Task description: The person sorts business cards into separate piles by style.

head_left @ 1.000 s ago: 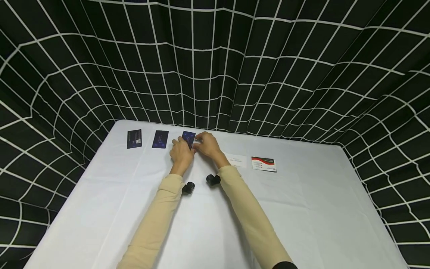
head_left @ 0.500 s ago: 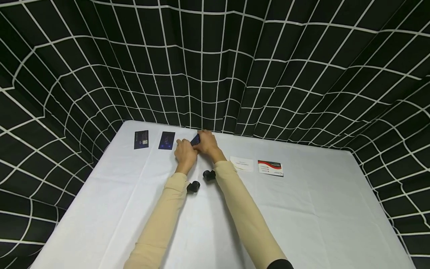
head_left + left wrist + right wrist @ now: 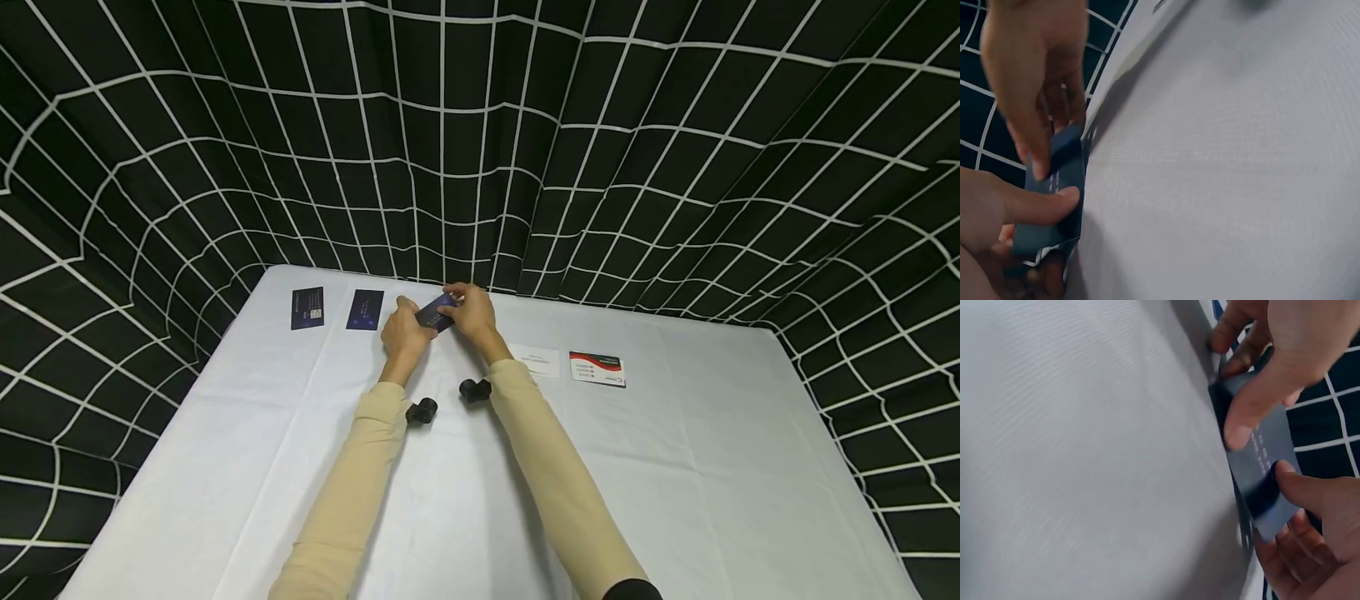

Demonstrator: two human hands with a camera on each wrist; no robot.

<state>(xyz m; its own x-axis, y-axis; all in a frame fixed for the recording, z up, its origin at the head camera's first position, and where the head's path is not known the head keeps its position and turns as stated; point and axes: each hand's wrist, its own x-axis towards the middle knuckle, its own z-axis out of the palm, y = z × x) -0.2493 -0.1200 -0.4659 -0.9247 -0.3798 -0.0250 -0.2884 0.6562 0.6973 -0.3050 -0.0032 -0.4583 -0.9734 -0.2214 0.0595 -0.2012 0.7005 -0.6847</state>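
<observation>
Both hands hold a dark blue business card (image 3: 433, 315) near the table's far edge. The left hand (image 3: 403, 337) pinches its near left end, with the thumb (image 3: 1054, 206) on the printed face in the left wrist view. At the opposite end, the right hand (image 3: 474, 317) grips it, thumb on top and fingers behind. Pale lettering shows on the card (image 3: 1266, 447) in the right wrist view. Another edge peeks out beneath the card in the left wrist view; whether it is a second card I cannot tell.
On the white-covered table (image 3: 675, 467), two dark cards, one bluish (image 3: 365, 310) and one with a square code (image 3: 307, 308), lie left of the hands. Right of them lie a white card (image 3: 542, 361) and a red-black-white card (image 3: 597, 368). A black gridded curtain (image 3: 480, 167) hangs behind.
The card between the hands has turned from near upright to a slant. The right hand covered most of it half a second ago; now more of its face shows. The other cards stay put.
</observation>
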